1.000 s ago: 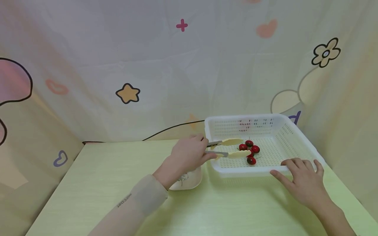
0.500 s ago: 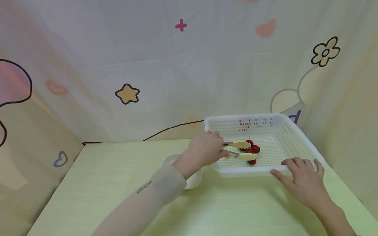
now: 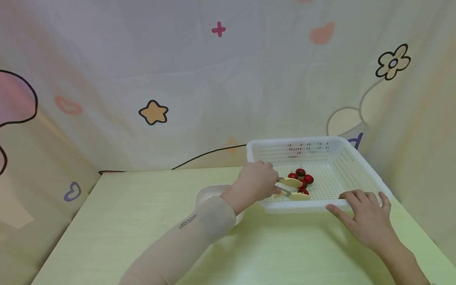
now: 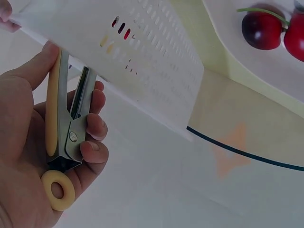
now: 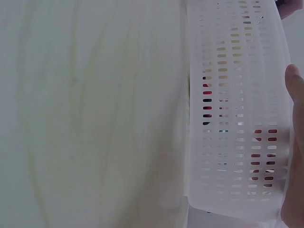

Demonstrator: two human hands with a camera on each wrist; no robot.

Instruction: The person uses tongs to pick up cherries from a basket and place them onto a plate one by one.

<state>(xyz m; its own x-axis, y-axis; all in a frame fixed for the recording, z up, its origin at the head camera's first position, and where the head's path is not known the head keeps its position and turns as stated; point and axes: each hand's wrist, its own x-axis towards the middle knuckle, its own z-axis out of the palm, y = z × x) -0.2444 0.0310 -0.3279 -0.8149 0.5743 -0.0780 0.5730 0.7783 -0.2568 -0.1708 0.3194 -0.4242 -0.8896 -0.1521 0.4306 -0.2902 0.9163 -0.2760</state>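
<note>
My left hand (image 3: 258, 180) grips a pair of metal tongs (image 4: 71, 114) with cream-coloured tips, its thumb on one arm and curled fingers on the other. The tips stand apart, low inside the white perforated basket (image 3: 285, 208). Between them lies the nearest red cherry (image 3: 303, 191); whether they touch it I cannot tell. Several more dark red cherries (image 3: 308, 179) lie close together on the basket floor. At the basket's front rim, my right hand (image 3: 370, 221) holds on, fingers bent over the edge and thumb (image 5: 293, 80) on the outer side.
A white bowl (image 3: 204, 194) stands left of the basket, partly hidden by the left forearm. In the left wrist view, cherries (image 4: 261, 31) lie in it. A patterned curtain (image 3: 199, 79) hangs behind the pale green table (image 3: 135, 213).
My left hand has moved right and slightly down, carrying the tongs deeper into the basket, so their tips are now around the front cherry. The right hand and basket stay put.
</note>
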